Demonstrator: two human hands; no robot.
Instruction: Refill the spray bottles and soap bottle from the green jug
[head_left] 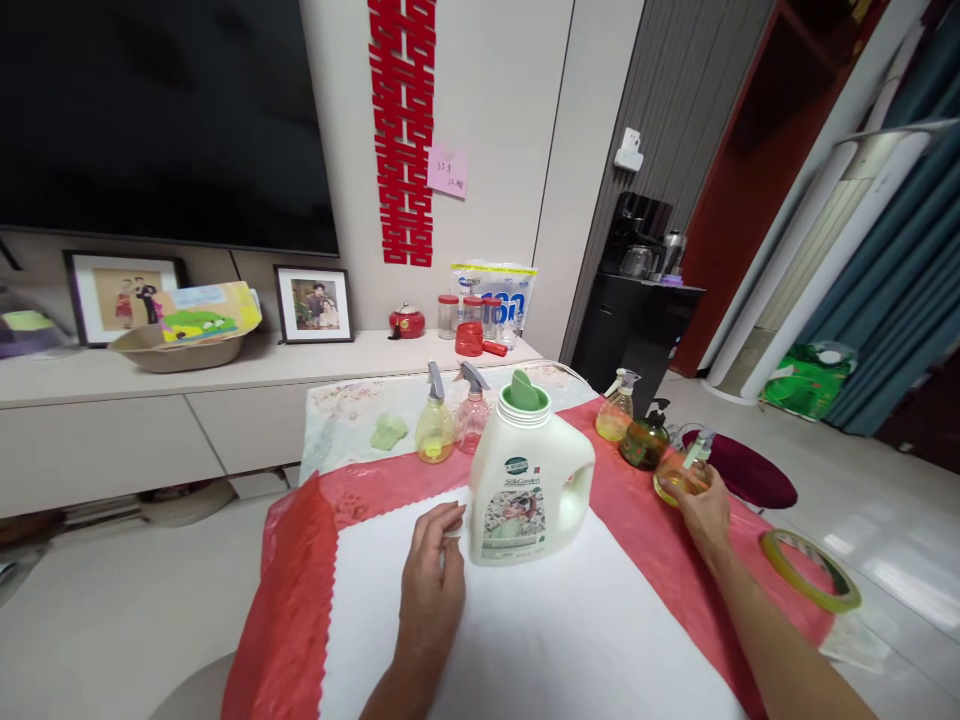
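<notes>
A white detergent jug with a green spout at its uncapped mouth stands upright on the white mat. Beside its lower left side is my left hand, fingers loosely stretched and holding nothing. At the right side of the table, my right hand grips a small clear spray bottle with yellowish liquid and a pale trigger head. Left of that bottle stand a dark green pump bottle and another spray bottle. Behind the jug are a yellow spray bottle and a pink spray bottle.
A roll of yellow tape lies at the table's right edge. The white mat covers part of a red plastic sheet. A crumpled green cloth lies at the back left. Beyond is a white cabinet with red-lidded jars.
</notes>
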